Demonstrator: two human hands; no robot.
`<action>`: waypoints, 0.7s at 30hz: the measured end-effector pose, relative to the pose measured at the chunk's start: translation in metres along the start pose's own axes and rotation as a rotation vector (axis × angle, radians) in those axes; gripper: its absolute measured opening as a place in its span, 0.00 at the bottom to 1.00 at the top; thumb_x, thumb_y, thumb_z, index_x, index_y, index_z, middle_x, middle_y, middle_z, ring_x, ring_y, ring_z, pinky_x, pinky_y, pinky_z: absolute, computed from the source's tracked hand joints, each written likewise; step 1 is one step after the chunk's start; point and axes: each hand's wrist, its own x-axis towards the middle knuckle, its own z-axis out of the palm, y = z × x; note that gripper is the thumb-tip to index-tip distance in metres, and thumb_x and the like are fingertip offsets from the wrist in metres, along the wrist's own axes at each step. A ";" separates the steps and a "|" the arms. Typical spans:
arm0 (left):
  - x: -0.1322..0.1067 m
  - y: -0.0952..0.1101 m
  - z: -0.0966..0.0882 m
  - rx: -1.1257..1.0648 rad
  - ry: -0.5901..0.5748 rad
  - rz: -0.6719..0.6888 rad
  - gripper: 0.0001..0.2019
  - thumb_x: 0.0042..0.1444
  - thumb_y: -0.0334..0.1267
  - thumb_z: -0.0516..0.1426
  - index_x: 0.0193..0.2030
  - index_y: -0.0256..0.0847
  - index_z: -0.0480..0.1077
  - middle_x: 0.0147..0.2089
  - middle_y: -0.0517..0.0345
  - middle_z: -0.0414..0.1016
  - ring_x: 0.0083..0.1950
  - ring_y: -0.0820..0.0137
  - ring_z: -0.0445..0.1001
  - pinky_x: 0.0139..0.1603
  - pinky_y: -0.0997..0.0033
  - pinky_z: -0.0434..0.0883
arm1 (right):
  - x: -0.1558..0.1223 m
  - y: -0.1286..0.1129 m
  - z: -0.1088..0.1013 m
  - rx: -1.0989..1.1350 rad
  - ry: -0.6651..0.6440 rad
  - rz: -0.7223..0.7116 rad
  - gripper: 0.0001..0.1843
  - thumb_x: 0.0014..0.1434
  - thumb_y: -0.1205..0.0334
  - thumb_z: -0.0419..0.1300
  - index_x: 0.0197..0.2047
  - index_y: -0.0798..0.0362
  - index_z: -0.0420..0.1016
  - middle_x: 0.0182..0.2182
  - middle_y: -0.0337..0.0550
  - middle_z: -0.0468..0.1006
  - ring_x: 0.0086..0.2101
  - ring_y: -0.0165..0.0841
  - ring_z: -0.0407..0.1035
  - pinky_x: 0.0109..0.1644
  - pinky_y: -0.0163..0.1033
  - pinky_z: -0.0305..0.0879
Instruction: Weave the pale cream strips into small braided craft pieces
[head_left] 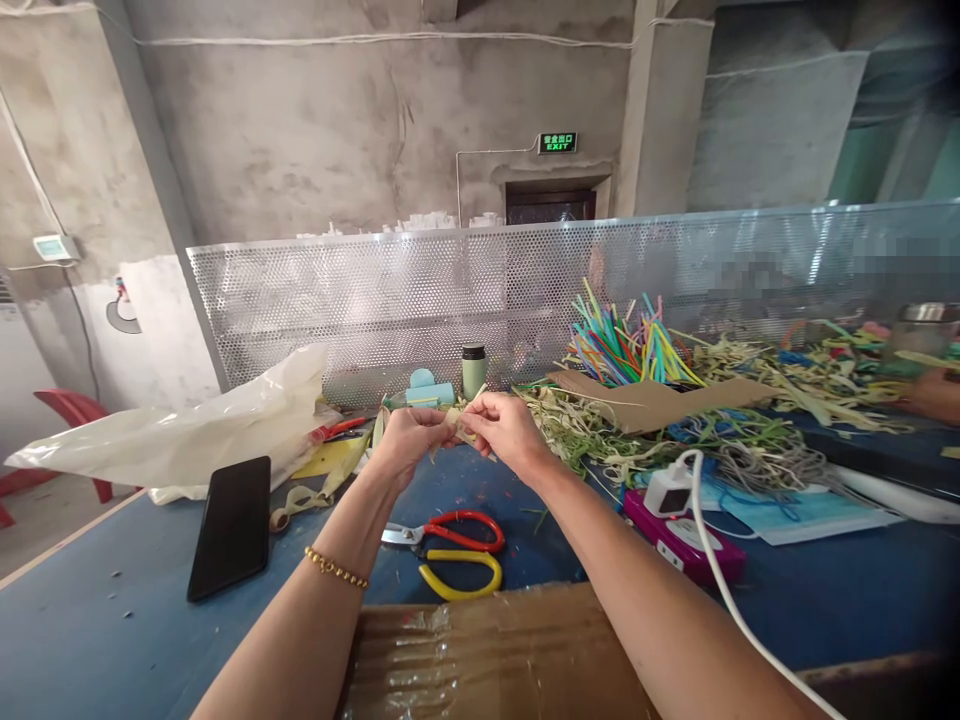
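Both my hands are raised over the blue table (pixel 97 640) and meet at the middle. My left hand (pixel 409 435) and my right hand (pixel 504 428) each pinch an end of a pale yellowish strip (pixel 459 424) held between them, fingers closed. A gold bead bracelet (pixel 335 568) is on my left wrist. Below my hands lie scissors with one red and one yellow handle (pixel 450 550).
A black phone (pixel 230 525) and a crumpled plastic bag (pixel 195 430) lie at left. A heap of pale strips (pixel 675 430), coloured strips (pixel 622 350) on cardboard, a pink power bank with white cable (pixel 679 535), a green bottle (pixel 473 371), a perforated metal screen (pixel 375 300) and a near cardboard box (pixel 487 660) surround me.
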 end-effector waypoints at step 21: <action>0.000 -0.004 0.008 0.578 0.039 0.208 0.07 0.44 0.32 0.56 0.18 0.36 0.72 0.18 0.63 0.62 0.25 0.74 0.60 0.26 0.73 0.55 | -0.001 -0.006 -0.005 -0.586 0.137 -0.197 0.06 0.57 0.60 0.63 0.32 0.50 0.81 0.30 0.44 0.78 0.30 0.34 0.71 0.34 0.37 0.63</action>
